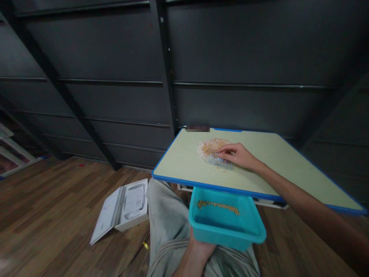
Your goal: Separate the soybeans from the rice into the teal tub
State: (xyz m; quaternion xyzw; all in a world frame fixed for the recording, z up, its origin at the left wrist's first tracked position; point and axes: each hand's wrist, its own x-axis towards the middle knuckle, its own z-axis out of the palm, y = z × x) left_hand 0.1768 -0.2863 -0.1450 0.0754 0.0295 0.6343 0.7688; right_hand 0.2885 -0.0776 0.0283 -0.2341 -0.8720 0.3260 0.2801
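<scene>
The right hand point(238, 155) reaches forward over the table point(184, 163) and rests palm down, fingers lightly curled, on the near right edge of a pile of small yellow beans point(212, 146) that lies on a crinkled clear plastic bag point(215, 158); whether any beans are pinched under the fingertips cannot be told from this angle. The pile sits toward the far left part of the table, well forward of the body, and only the right hand touches it. The left hand point(198, 250) is low and close to the body, below the table's near blue edge, gripping the near wall of a turquoise plastic bin point(230, 231) from underneath, so the bin is held against the lap. Inside the bin a thin line of the same beans lies along the far part of its floor, running left to right. The relation that matters is this: the bin sits directly beneath and just nearer than the table's front edge, almost straight toward the body from the pile, so pile, edge and bin line up along the right forearm. An open white box point(123, 207) lies on the wooden floor point(43, 207) to the left, well apart from both hands.
</scene>
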